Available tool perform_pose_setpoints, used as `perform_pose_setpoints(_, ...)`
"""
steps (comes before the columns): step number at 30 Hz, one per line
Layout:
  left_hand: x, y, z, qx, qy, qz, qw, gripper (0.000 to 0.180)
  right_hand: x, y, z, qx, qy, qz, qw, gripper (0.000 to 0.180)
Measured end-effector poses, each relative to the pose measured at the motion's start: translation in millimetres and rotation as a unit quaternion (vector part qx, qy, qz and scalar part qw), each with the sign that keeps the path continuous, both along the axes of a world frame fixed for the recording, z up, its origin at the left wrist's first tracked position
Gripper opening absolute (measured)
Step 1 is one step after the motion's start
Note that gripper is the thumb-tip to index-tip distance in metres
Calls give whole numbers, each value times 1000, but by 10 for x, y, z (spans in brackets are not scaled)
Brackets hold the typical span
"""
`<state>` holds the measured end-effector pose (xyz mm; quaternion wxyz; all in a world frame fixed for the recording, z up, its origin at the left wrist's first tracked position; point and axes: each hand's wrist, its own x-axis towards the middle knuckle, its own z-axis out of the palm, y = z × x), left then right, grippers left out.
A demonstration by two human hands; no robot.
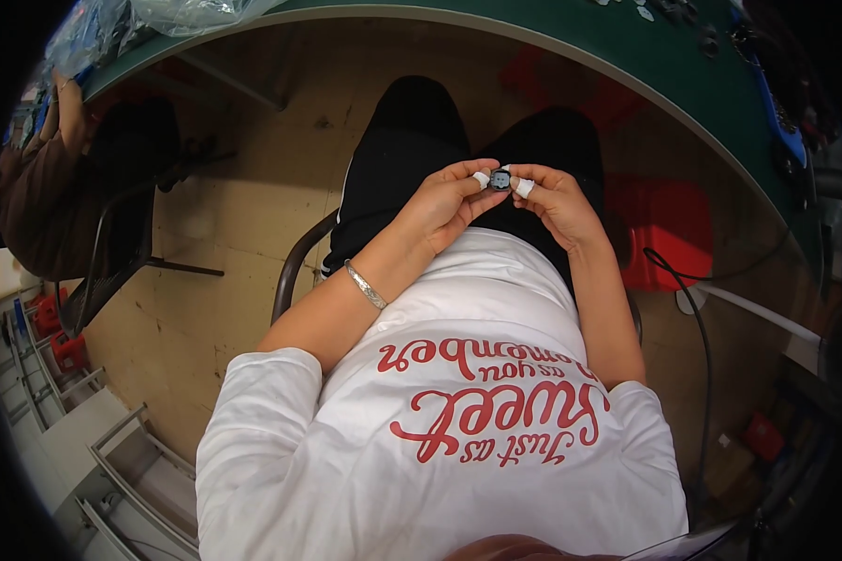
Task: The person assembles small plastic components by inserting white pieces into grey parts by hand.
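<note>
Above my lap, a small dark grey, squarish part (500, 179) is pinched between both hands; its exact kind is too small to tell. My left hand (449, 201) grips its left side with thumb and fingertips, white tape wrapped round the thumb. From the other side my right hand (557, 201) holds it the same way, also with white tape on the thumb. A silver bangle (365, 284) circles my left wrist. The face of the part turned up shows lighter marks or openings.
A green-topped table (384, 7) curves across the far side, with clear plastic bags (150, 23) at its left and a blue tray (781, 122) of small dark parts at its right. Right of my legs is a red stool (669, 229) near a black cable (706, 374). Another person (51, 187) sits far left.
</note>
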<state>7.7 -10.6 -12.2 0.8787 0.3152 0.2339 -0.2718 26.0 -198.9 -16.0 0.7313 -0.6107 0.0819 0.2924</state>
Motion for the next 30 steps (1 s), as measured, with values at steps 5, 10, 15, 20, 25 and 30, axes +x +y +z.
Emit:
perform_pose_setpoints(5,5,-1,-5,8,-3,4,1000,22,-11,48,-35,-50,-38,4,998,25)
perform_pose_setpoints(10,3,0,-3,32,-4,6,999,22,-35,103,1,-87,-83,-1,993,25)
perform_pose_setpoints(15,-9,3,16,29,-7,7,1000,20,-22,130,45,-39,-28,-8,999,22)
perform_pose_setpoints(20,-14,-23,24,61,-17,-6,998,22,-66,208,-98,28,21,-62,997,13)
perform_pose_setpoints(25,-19,-39,-7,100,-44,1,994,22,-150,303,-107,-254,-258,-29,932,13)
perform_pose_setpoints(30,10,-35,3,115,-33,-13,993,20,-35,131,-48,-179,-189,39,965,14)
